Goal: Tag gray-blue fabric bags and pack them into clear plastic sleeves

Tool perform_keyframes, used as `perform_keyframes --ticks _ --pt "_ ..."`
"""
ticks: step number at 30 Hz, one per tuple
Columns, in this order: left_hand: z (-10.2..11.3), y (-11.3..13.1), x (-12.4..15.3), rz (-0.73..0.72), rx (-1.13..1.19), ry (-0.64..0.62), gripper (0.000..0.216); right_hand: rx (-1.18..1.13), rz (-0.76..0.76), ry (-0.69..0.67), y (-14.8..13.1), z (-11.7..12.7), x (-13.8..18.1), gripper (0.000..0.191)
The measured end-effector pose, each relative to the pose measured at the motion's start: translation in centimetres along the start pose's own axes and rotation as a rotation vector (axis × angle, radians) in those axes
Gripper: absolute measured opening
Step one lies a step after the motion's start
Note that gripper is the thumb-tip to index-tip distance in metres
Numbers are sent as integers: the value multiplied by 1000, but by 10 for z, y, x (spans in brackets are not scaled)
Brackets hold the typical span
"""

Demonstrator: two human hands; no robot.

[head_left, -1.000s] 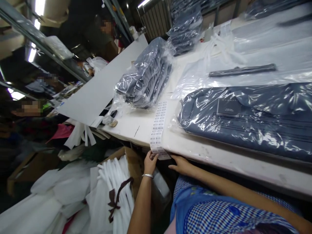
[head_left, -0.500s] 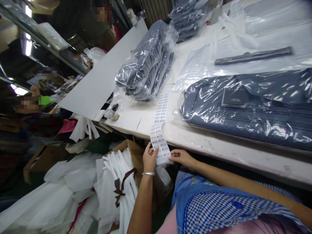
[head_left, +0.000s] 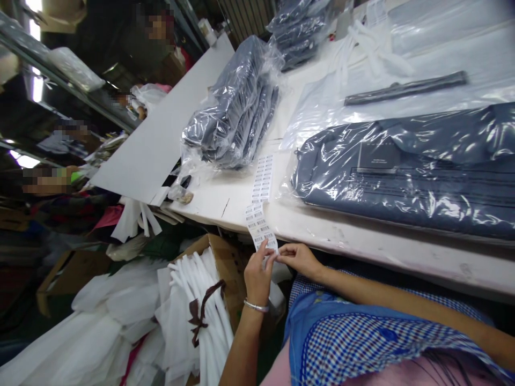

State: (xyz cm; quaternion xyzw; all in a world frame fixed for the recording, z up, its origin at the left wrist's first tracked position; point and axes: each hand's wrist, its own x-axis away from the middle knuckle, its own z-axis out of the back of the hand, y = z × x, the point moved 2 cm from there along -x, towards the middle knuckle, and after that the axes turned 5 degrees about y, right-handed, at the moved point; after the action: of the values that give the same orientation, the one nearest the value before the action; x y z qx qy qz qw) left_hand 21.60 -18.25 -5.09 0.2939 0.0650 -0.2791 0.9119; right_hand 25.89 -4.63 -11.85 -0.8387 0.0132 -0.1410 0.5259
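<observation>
The left hand (head_left: pixel 257 273) pinches the lower end of the label strip (head_left: pixel 262 185) between thumb and fingers, and the right hand (head_left: pixel 300 258) closes its fingertips on that same end from the other side; whether one label is lifting off cannot be told. The label strip hangs over the table (head_left: pixel 362 252) edge and runs up across its top, many barcodes unused, so much seems left. Right of the strip lies a flat bagged garment (head_left: pixel 402 171); just left of its upper end, a stack of bagged garments (head_left: pixel 233 112), apparently finished. Beyond the strip lies a dark bar (head_left: pixel 406 88); below it, a cardboard box (head_left: pixel 225 257) of white strips (head_left: pixel 193 305). Nothing blocks the hands.
</observation>
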Motion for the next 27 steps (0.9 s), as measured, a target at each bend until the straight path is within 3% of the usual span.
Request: perform_keyframes --ticks 5,11,21,27 --pt "2 -2 -1 -27 35 -19 51 77 125 -82 -10 -2 5 38" --pt "2 1 2 -46 0 9 45 87 127 -81 -7 -2 4 38" --pt "6 4 0 133 36 95 50 -144 -150 -34 0 -2 2 40" --pt "1 -3 5 61 -21 76 47 -169 -211 59 -9 -9 -11 41"
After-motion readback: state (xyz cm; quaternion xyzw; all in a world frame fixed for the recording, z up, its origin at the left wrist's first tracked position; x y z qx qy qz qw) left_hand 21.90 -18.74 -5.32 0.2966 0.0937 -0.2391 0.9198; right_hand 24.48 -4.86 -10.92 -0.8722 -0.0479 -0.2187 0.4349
